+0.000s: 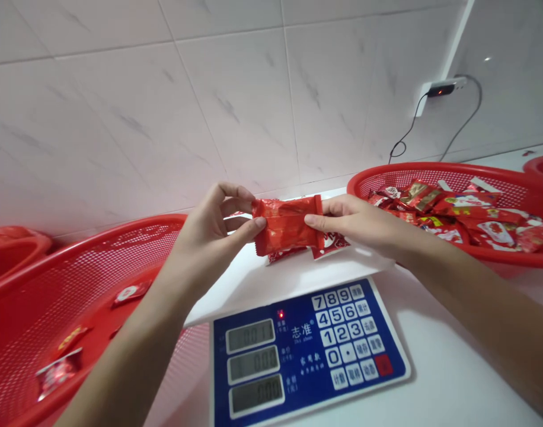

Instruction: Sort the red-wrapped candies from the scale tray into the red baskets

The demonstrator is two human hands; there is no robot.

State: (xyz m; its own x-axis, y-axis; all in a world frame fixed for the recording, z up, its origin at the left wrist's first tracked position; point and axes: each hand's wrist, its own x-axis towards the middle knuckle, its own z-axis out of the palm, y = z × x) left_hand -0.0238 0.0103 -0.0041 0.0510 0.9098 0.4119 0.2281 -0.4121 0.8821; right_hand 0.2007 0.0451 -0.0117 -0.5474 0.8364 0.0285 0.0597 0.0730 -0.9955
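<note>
Between my two hands is a red wrapped snack packet [289, 224], held up by its crimped ends over the white pan of a digital scale [236, 284]. My left hand [227, 222] pinches its left end between thumb and fingers. At the opposite end, my right hand [347, 219] grips with the thumb in front. Behind and below the packet, other red-and-white packets [329, 244] show on the pan, partly hidden. The scale's blue panel [302, 356] faces me with three small displays and a keypad; a red light is lit.
On the left stands a red mesh basket [98, 261] with a few small packets [60, 373] in it. To the right, another red basket [431, 169] holds many wrapped packets [471, 216]. A plug with cables [440, 90] sits on the tiled wall [236, 95] behind.
</note>
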